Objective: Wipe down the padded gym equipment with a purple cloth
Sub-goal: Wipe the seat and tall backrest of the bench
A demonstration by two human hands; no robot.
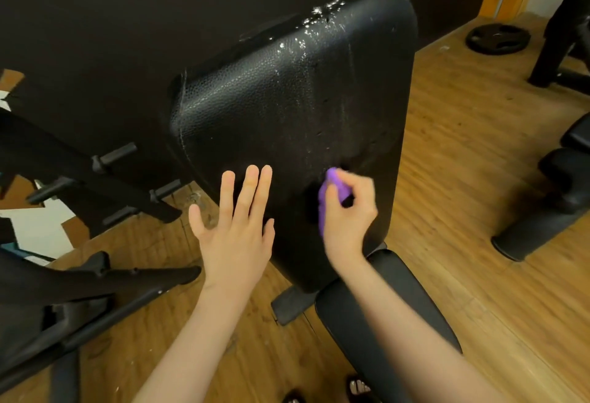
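Two bare hands work at the lower end of the tilted back pad [287, 108], with the seat pad [392, 303] nearest of all, running off toward five o'clock under the right forearm. The left hand [238, 227] lies flat on the pad's lower left part, at about nine o'clock from the other hand, its fingers straight and spread, holding nothing and apparently steadying the pad. The right hand [346, 211] has its fingers curled round the bunched purple cloth [329, 188], which shows along the hand's left edge and seems pressed to the leather near the pad's lower middle; motion blur hides the exact contact. Farther up, toward twelve o'clock, white droplets and thin streaks [314, 27] cover the pad's upper third and trail down its centre. Judging by that, the wiping is at an early or middle stage: the lower area looks dull and mostly free of drops, while the top edge and the wet band below it are left to do. Beyond, at two o'clock, a weight plate [498, 39] lies on the wooden floor [447, 147].
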